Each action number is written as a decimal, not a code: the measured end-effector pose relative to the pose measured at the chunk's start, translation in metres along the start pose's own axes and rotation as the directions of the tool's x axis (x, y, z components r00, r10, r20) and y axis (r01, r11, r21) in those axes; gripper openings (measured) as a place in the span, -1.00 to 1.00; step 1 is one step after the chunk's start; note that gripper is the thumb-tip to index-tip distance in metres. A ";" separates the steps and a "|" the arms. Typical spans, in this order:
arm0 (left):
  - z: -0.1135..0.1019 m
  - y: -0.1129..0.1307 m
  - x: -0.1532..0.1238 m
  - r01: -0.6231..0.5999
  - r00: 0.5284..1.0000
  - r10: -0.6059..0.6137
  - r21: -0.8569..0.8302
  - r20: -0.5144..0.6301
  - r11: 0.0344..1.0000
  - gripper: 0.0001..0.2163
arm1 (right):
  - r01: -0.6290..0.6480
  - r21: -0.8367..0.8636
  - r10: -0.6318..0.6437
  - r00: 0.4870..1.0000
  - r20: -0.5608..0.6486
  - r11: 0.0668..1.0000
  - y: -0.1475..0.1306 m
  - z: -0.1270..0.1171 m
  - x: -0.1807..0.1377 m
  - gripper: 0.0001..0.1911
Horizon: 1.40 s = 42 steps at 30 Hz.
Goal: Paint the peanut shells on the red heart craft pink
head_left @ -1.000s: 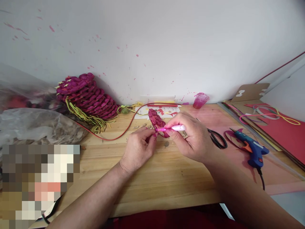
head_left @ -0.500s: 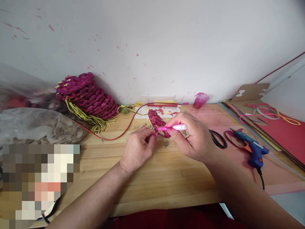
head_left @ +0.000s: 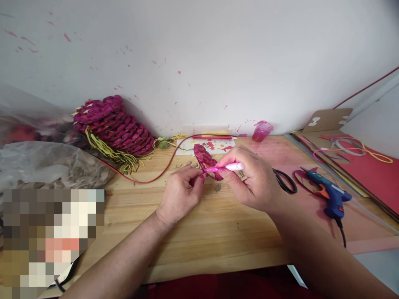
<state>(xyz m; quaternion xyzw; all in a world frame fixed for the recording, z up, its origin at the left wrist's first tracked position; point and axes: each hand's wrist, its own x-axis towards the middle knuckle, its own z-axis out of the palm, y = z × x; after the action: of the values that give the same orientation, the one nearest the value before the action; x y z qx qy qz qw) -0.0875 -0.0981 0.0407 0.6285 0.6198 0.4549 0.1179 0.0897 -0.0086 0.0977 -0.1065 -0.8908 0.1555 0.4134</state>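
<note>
Between my hands, above the wooden table, is a magenta piece made of several rounded lumps (head_left: 203, 157), tilted up on its edge. My left hand (head_left: 182, 191) pinches its lower left end between thumb and fingers. A white and pink pen-like tool (head_left: 233, 166), either a brush or a marker, is gripped by my right hand (head_left: 254, 178). Its pink tip meets the lower part of the magenta piece. Part of the piece is hidden behind my right fingers.
A stack of similar magenta pieces (head_left: 121, 128) with yellow-green strings leans at the left wall beside plastic bags (head_left: 59, 162). A red cord (head_left: 149, 181) crosses the table (head_left: 199, 236). A pink-stained cup (head_left: 262, 132), a blue glue gun (head_left: 335, 195) and red sheets (head_left: 370, 162) are rightward.
Hardly anything differs. The upper end of the magenta piece has shifted very slightly, while both hands keep their places and holds.
</note>
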 end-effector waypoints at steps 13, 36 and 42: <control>-0.004 0.000 0.003 0.135 0.991 -0.134 -0.181 0.021 0.974 -0.76 | -0.059 0.082 0.062 0.998 -0.033 0.995 0.001 -0.005 0.002 -0.93; -0.003 -0.005 0.006 0.251 0.968 -0.223 -0.393 0.116 0.884 -0.73 | -0.082 0.138 0.092 0.994 -0.064 0.987 0.002 -0.004 0.001 -0.95; -0.003 -0.005 0.005 0.260 0.966 -0.230 -0.408 0.122 0.875 -0.74 | -0.052 0.091 0.057 0.997 -0.056 0.995 0.003 -0.006 0.002 -0.93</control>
<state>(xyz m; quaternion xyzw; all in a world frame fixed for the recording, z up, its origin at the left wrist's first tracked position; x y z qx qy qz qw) -0.0941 -0.0936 0.0415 0.5201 0.5773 0.5370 0.3284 0.0932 -0.0040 0.1017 -0.1166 -0.8672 0.2032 0.4394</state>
